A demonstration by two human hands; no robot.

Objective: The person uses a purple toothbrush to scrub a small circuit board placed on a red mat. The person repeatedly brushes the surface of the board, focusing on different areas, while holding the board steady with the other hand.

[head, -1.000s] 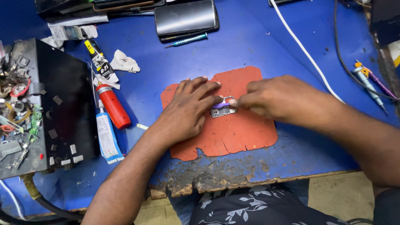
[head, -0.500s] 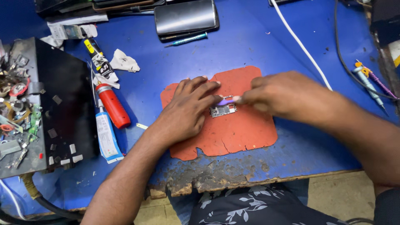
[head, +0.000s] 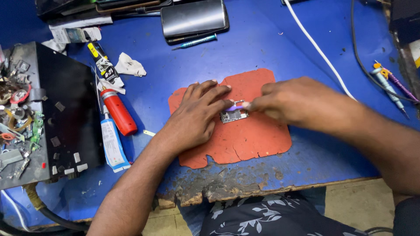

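A small circuit board (head: pixel 234 116) lies on a ragged orange mat (head: pixel 251 140) in the middle of the blue table (head: pixel 262 48). My left hand (head: pixel 197 116) lies flat on the mat, fingers spread, its fingertips touching the board's left edge. My right hand (head: pixel 297 105) comes in from the right, pinched around a thin purple-tipped tool (head: pixel 236 106) whose tip rests over the board's top edge.
A red bottle (head: pixel 119 114) and a white-blue tube (head: pixel 112 146) lie left of the mat. A black tray (head: pixel 65 113) with loose parts fills the far left. A dark phone (head: pixel 194 18), a teal screwdriver (head: pixel 194 42), a white cable (head: pixel 317 48) and more drivers (head: pixel 387 85) lie beyond.
My right hand has slid its tool a little left along the top of the board. The left hand stays pressed in place.
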